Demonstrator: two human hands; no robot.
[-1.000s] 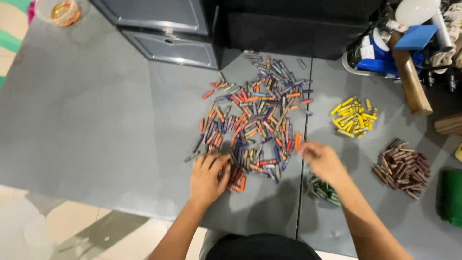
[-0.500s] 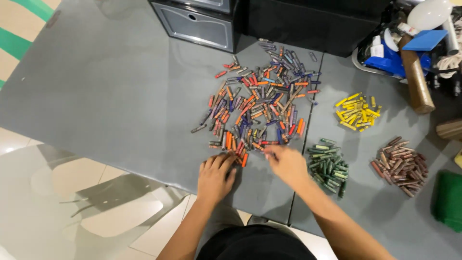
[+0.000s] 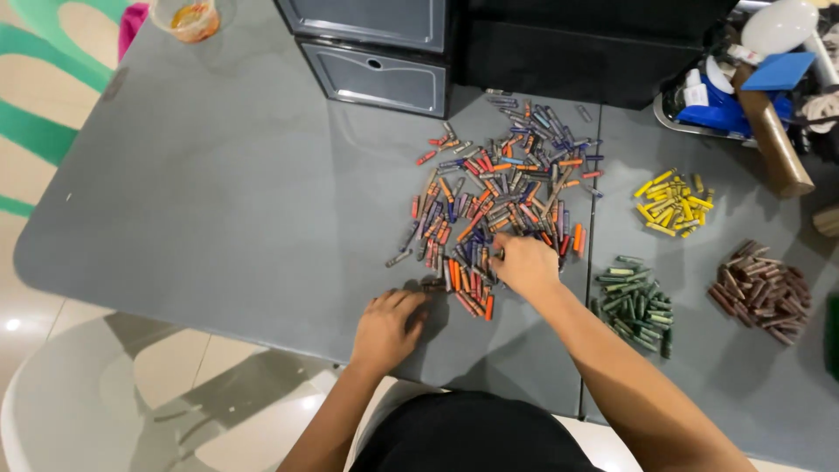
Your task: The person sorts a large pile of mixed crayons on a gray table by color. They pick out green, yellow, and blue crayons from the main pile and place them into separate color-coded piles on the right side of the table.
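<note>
A large heap of mixed crayons [image 3: 502, 192] in orange, red, blue, purple and grey is spread over the middle of the grey table [image 3: 218, 201]. My right hand [image 3: 524, 262] rests on the heap's near edge, fingers curled among the crayons; whether it grips one is not visible. My left hand [image 3: 389, 325] lies flat on the table just below the heap's near-left corner, fingers apart, holding nothing. Right of the heap lie three sorted piles: yellow crayons [image 3: 673, 205], green crayons [image 3: 636, 304] and brown crayons [image 3: 762, 291].
Grey drawer units [image 3: 376, 52] stand at the table's far edge. A clear cup [image 3: 190, 17] sits at the far left. Clutter with a blue object and a wooden handle [image 3: 769, 131] fills the far right corner. A white plastic chair [image 3: 87, 393] stands near left.
My right hand has moved from beside the green pile back to the heap's near edge. My left hand has slid a little nearer to me. The view has shifted.
</note>
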